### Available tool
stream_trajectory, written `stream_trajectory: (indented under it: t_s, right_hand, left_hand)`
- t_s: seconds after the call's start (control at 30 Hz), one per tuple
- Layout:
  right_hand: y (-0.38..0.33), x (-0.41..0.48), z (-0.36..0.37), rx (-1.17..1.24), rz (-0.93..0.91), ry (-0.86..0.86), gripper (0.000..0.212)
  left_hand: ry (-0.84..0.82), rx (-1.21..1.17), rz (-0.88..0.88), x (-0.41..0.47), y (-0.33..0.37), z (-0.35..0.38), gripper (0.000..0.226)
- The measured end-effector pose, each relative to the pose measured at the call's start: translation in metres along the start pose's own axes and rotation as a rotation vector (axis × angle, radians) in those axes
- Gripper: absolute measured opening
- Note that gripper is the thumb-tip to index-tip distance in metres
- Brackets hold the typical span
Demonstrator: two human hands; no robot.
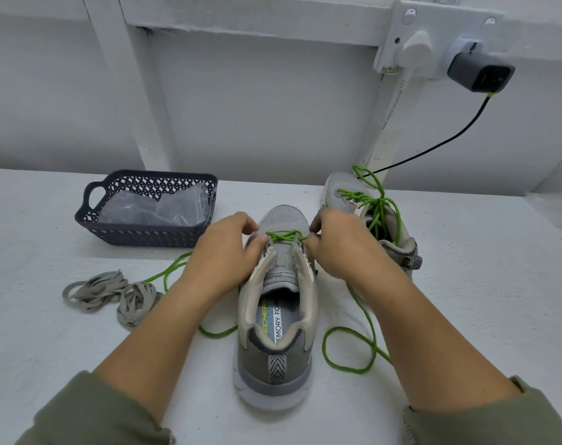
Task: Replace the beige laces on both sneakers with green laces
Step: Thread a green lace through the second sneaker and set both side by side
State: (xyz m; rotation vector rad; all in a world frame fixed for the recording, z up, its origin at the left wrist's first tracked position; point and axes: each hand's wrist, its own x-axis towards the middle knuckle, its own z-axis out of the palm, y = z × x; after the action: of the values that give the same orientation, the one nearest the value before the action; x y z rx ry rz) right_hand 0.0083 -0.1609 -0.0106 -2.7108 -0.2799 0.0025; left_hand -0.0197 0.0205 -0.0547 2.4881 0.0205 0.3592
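Half finished, with left hand (223,248) and right hand (340,248) each pinching soft, light green lace (284,235) at front eyelets of near sneaker (275,358) on bench (465,284), probably best gripped close to eyelets.

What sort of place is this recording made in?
Likely a plain indoor work table: white tabletop against a white-painted wall, a wall socket with a charger plugged in, a dark plastic basket.

dark basket (145,234) holding clear plastic bag (151,208), wall charger (478,73), black cable (446,140)
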Motion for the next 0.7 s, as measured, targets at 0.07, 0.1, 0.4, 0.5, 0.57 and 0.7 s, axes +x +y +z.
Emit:
stream_trajectory:
  t_s: [0.07, 0.1, 0.4, 0.5, 0.57, 0.7]
  right_hand:
    - [-0.003, -0.003, -0.01, 0.12, -0.059, 0.085, 0.012]
    - [-0.004, -0.005, -0.016, 0.2, -0.101, 0.116, 0.008]
    - [-0.016, -0.014, -0.017, 0.364, -0.241, 0.065, 0.002]
    - [-0.012, -0.016, -0.014, 0.274, -0.221, 0.058, 0.004]
    - [-0.009, -0.017, -0.012, 0.211, -0.223, 0.06, 0.004]
    - [-0.007, -0.023, -0.014, 0.166, -0.251, 0.075, 0.003]
  left_hand:
    - [-0.002, -0.078, 0.054, 0.004, 0.002, -0.001, 0.02]
    - [-0.004, -0.123, 0.085, 0.007, 0.006, -0.002, 0.018]
    - [-0.245, -0.245, 0.11, 0.027, 0.022, 0.005, 0.021]
    - [-0.188, -0.344, 0.046, 0.028, 0.02, 0.006, 0.008]
    - [-0.237, -0.442, 0.104, 0.03, 0.024, 0.001, 0.017]
    - [-0.114, -0.27, 0.16, 0.033, 0.028, -0.001, 0.006]
